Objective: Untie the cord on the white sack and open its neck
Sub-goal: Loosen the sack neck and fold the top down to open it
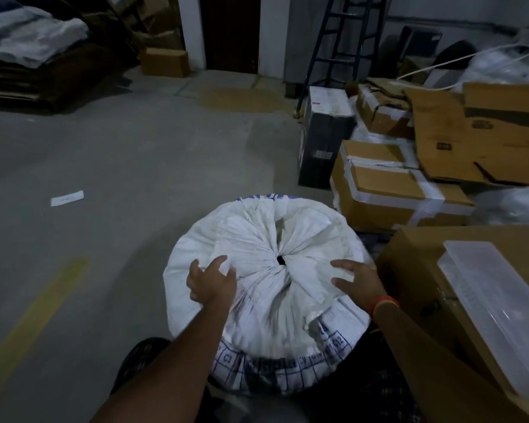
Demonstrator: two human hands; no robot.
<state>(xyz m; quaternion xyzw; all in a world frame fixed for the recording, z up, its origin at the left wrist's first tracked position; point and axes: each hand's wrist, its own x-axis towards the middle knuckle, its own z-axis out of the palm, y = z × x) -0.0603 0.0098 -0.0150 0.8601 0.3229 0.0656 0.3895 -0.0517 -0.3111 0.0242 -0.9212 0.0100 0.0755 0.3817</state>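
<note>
A large white woven sack [257, 239] with blue printed letters stands upright on the floor right in front of me. Its top is gathered into folds that meet at a small dark hole, the neck [281, 260]. No cord shows clearly among the folds. My left hand [211, 282] rests on the sack's top to the left of the neck, fingers spread. My right hand [356, 280] lies on the top to the right of the neck, fingers spread too, with an orange band at the wrist. Neither hand holds anything.
Cardboard boxes [388, 190] are piled to the right, the nearest one [416, 270] carrying a clear plastic lid [501, 303]. A dark box [321, 138] and a blue ladder [345, 35] stand behind. Grey concrete floor [135, 166] with a yellow stripe [43, 303] lies to the left.
</note>
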